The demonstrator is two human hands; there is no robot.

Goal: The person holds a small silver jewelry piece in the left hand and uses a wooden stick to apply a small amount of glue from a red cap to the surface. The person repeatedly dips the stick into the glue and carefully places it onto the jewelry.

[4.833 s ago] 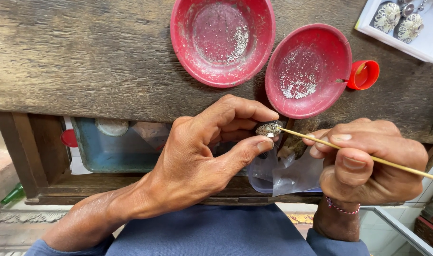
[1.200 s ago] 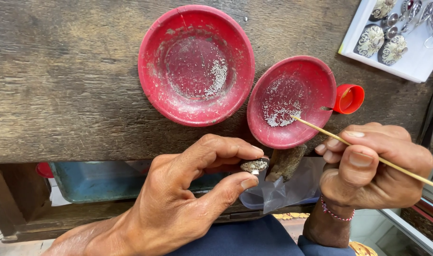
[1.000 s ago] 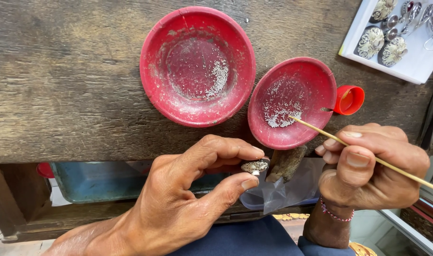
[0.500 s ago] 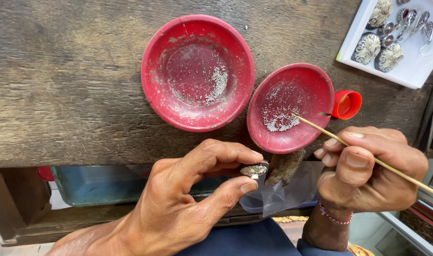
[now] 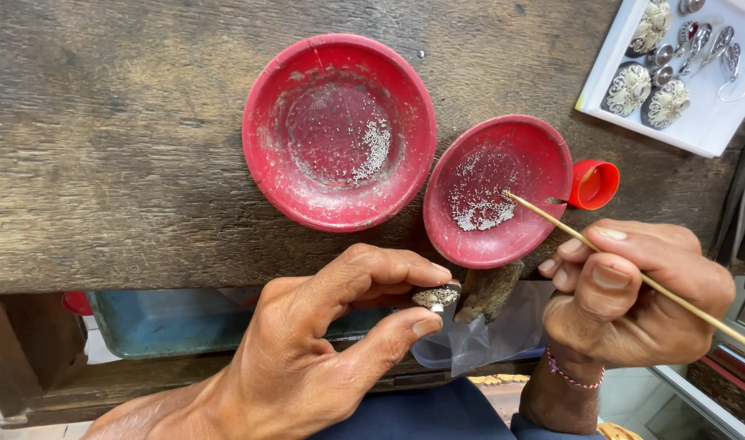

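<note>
The thin wooden stick [image 5: 633,273], pinched between thumb and curled fingers of the right hand [image 5: 633,305], now has its tip down among the tiny silvery beads in the smaller red shallow dish [image 5: 496,191]; a few seconds ago that tip lay against the small silver-grey ornament [image 5: 436,297] itself. Over the last second the tip has barely shifted within the bead patch, so the stick appears to be picking up a grain rather than placing one. The left hand [image 5: 332,334] keeps the ornament pinched between thumb tip and forefinger, other fingers folded, holding it just below the front edge of the worn wooden desk [image 5: 112,163], close beside a dark stub of wood [image 5: 488,289] that juts from the edge. The larger red dish [image 5: 338,130] with its thin scatter of beads sits untouched, as do the small red cap [image 5: 594,183] and the white tray of finished silver pieces [image 5: 698,122].
</note>
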